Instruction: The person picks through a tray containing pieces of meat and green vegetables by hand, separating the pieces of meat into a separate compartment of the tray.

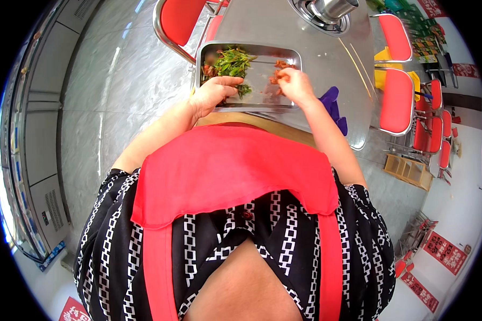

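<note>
A rectangular stainless steel tray (261, 72) lies at the table's near edge in front of me. Cut green vegetables (235, 62) are heaped in its left part, with some reddish pieces at their far left. My left hand (215, 93) reaches over the tray's near left side, its fingertips at the lower greens; whether it grips any is hidden. At the tray's right end, my right hand (295, 85) has its fingers curled and pinched on reddish pieces of food (282, 66), which look like seasoned meat. More of these pieces lie just beyond and beneath the fingers.
Purple cloth or gloves (334, 108) and two thin sticks (357, 66) lie on the metal table (261, 26) to the right. A steel pot (331, 10) stands at the back. Red chairs (397, 100) flank the table, one (180, 24) at the left.
</note>
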